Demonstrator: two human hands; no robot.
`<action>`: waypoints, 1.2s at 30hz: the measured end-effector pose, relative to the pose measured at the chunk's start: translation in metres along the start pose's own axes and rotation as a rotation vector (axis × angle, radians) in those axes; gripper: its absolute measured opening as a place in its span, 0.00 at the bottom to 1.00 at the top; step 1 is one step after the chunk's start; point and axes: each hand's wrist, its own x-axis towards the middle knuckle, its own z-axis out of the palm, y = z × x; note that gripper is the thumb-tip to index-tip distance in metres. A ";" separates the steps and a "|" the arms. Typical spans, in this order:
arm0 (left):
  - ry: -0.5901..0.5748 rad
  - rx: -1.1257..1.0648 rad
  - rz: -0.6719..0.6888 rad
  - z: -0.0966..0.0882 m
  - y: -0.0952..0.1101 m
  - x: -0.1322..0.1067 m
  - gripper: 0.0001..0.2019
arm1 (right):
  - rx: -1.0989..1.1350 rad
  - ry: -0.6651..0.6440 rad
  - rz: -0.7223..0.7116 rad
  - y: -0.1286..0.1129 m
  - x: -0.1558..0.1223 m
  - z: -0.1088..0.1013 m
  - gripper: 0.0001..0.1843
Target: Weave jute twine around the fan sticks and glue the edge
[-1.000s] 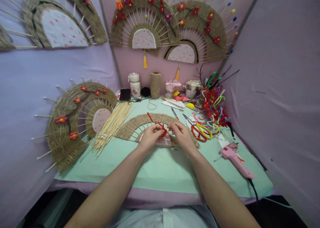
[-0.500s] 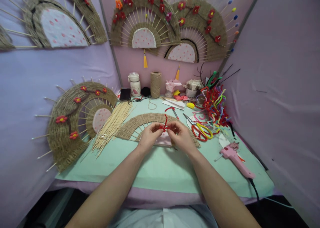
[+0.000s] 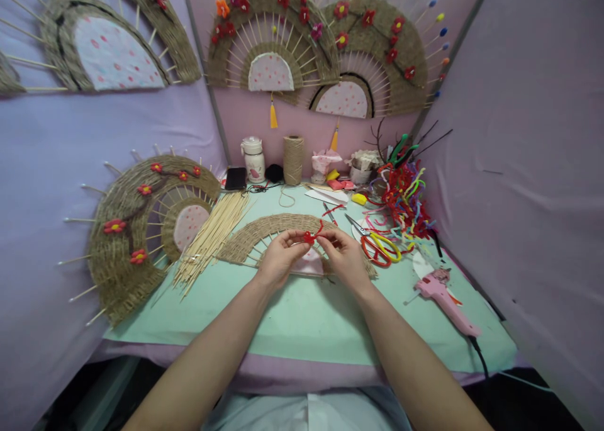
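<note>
Between my two hands is a red pipe cleaner (image 3: 309,237), bent into a small looped shape with a loose tail angling up to the right. My left hand (image 3: 282,255) pinches the looped part from the left. From the right, my right hand (image 3: 343,252) pinches it near the base of the tail. Just beneath them lies a woven twine fan (image 3: 255,233) with thin ribs and a pale half-round centre, partly hidden by the hands. Beyond my right hand, a short red piece rests near a craft knife (image 3: 329,213).
Red- and yellow-handled scissors (image 3: 384,247) lie right of the fan, a pink glue gun (image 3: 446,302) farther right. Thin sticks (image 3: 214,236) are piled left. Behind stand a twine spool (image 3: 293,160), a white bottle (image 3: 255,159) and a heap of coloured pipe cleaners (image 3: 406,195). A finished fan (image 3: 117,274) leans left.
The red pipe cleaner has turned in my fingers: its tail, upright before, now leans right, and the looped part shows more. Both hands have shifted slightly.
</note>
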 end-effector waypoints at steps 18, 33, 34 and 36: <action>0.067 0.006 0.029 0.004 -0.003 -0.001 0.14 | -0.217 -0.033 -0.326 -0.004 -0.003 0.003 0.09; -0.069 0.297 0.206 0.002 -0.010 -0.001 0.10 | -0.303 0.071 -0.292 0.005 -0.003 0.003 0.09; -0.084 0.311 0.204 0.003 -0.010 -0.001 0.09 | -0.289 0.057 -0.252 0.004 -0.002 0.003 0.08; -0.105 0.321 0.193 0.004 -0.008 -0.003 0.09 | -0.250 0.023 -0.175 0.004 -0.001 0.002 0.07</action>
